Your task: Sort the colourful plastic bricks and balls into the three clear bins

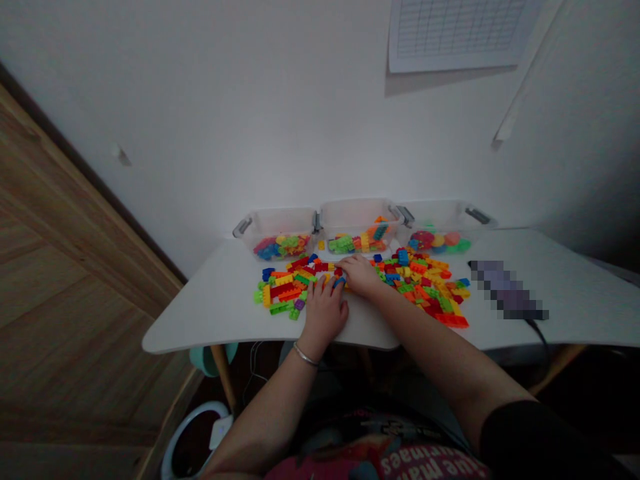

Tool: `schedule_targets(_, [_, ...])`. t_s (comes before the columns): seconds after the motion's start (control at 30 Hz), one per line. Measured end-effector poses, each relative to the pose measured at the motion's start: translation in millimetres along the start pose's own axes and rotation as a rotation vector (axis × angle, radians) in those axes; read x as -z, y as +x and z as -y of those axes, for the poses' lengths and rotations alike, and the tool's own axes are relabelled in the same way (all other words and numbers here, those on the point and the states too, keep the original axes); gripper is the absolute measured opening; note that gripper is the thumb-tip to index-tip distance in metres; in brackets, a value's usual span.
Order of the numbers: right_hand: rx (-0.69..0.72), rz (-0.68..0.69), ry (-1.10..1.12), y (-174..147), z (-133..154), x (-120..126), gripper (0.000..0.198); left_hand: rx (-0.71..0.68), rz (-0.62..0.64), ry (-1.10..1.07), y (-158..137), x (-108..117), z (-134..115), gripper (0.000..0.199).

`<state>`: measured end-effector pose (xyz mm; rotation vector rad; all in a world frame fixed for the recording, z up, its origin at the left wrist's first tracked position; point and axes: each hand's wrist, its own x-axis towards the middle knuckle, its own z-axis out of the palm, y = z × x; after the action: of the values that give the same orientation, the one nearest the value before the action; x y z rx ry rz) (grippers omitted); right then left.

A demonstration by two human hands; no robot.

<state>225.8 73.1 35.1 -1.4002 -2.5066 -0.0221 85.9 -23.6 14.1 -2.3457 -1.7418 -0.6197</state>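
Observation:
Many toy building bricks lie loose on the white table, with a left group (286, 291) and a larger right group (425, 287). My left hand (326, 310) rests palm down at the inner edge of the left group, fingers apart over the bricks. A blue brick (339, 282) shows by its fingertips. From the right, my right hand (361, 275) reaches in between the groups, its stretched fingers touching bricks near a red one (339, 272). The two hands nearly meet. Neither visibly grips a brick, though the undersides of the fingers are hidden.
Three clear plastic bins stand along the wall: a left bin (285, 220), a middle bin (350, 212) and a right bin (437, 212), each holding colourful pieces. A blurred-out device (507, 290) with a cable lies at the right of the white table (190, 320).

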Motion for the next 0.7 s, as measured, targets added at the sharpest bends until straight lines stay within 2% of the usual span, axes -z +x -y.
schedule_targets(0.13, [-0.018, -0.007, -0.028, -1.2, 0.9, -0.6, 0.041, 0.003, 0.003, -0.005, 0.3, 0.7, -0.5, 0.049])
schedule_targets(0.53, [-0.298, -0.128, 0.039, -7.0, 6.5, -2.3, 0.032, -0.008, -0.022, -0.015, -0.7, 0.1, 0.5, 0.048])
schedule_targets(0.7, [-0.328, -0.097, 0.037, -4.8, 4.3, -2.3, 0.035, -0.005, -0.015, -0.022, 0.1, 1.3, -0.2, 0.048])
